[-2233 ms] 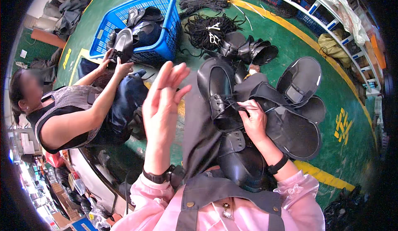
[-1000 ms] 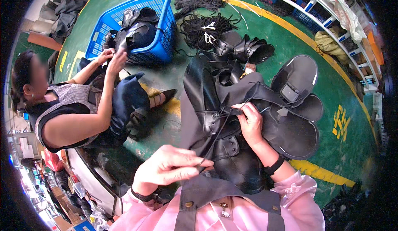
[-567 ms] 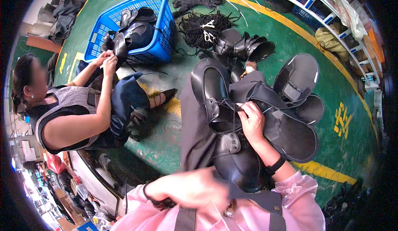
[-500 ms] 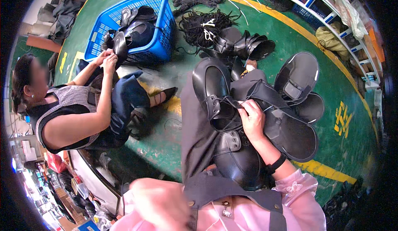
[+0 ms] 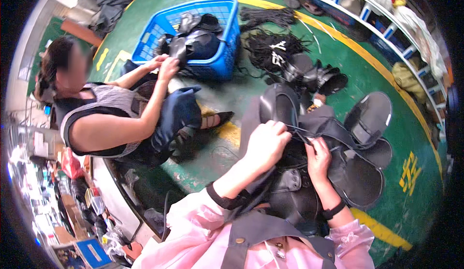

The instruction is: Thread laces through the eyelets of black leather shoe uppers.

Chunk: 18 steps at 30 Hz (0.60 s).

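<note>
A black leather shoe [image 5: 277, 103] rests on my lap, its toe pointing away from me. My left hand [image 5: 267, 145] lies over its near left side, thumb and fingers pinched on a thin black shoelace [image 5: 300, 133]. Across the shoe opening, my right hand [image 5: 319, 159] is closed on the lace too, close to the eyelets. Part of the shoe is covered by my fingers. Nearer to me on the lap sits another black shoe [image 5: 296, 201] with eyelets. Several more lie to the right, among them one with its dark sole [image 5: 369, 116] turned up.
To my left a co-worker [image 5: 113, 116] sits handling a black shoe at a blue plastic basket [image 5: 231, 51] of shoes. Bundled black laces [image 5: 270, 49] and more shoes [image 5: 326, 77] lie on the green floor ahead. A white-and-blue rack [image 5: 382, 25] stands far right.
My left hand has come up from near my body to the shoe and taken hold of the lace. My right hand stays at the lace. The view has shifted to the left.
</note>
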### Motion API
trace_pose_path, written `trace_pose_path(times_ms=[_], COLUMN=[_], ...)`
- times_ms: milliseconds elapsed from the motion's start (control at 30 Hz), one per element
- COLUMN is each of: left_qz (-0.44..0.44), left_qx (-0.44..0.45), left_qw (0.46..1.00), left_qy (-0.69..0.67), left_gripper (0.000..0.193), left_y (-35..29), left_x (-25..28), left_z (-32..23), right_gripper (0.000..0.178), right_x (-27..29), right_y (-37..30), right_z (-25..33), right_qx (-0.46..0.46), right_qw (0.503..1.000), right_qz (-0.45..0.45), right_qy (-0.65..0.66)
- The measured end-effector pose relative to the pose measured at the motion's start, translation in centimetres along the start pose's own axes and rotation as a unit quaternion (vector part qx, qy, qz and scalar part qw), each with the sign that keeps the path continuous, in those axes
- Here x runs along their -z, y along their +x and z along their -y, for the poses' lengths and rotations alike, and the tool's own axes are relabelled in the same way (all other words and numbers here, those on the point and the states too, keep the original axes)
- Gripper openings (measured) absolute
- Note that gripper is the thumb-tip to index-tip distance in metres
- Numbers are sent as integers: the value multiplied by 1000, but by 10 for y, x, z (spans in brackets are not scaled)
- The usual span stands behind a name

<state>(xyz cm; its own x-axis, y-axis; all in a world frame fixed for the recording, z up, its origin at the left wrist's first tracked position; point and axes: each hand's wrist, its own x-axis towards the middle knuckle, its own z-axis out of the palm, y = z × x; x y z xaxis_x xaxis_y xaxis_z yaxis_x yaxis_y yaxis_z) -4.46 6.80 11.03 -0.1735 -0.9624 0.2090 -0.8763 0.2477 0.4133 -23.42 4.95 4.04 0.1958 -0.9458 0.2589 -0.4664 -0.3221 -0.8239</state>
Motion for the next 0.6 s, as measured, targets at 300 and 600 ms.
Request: trace_pose_path(times_ms=[300,600], left_qz=[-146,-25], left_qx=[235,47], left_qw=[779,322], left_qy=[-562,-945], left_gripper=[8,24], left_y=[-41,-116], left_x=[66,123], left_z=[6,8], right_gripper=[10,13], right_x=[1,1], right_y=[7,8], right_z=[-5,3], right_qx=[-42,-53], right_qw=[999,998], right_qz=[-6,18], right_qy=[29,14])
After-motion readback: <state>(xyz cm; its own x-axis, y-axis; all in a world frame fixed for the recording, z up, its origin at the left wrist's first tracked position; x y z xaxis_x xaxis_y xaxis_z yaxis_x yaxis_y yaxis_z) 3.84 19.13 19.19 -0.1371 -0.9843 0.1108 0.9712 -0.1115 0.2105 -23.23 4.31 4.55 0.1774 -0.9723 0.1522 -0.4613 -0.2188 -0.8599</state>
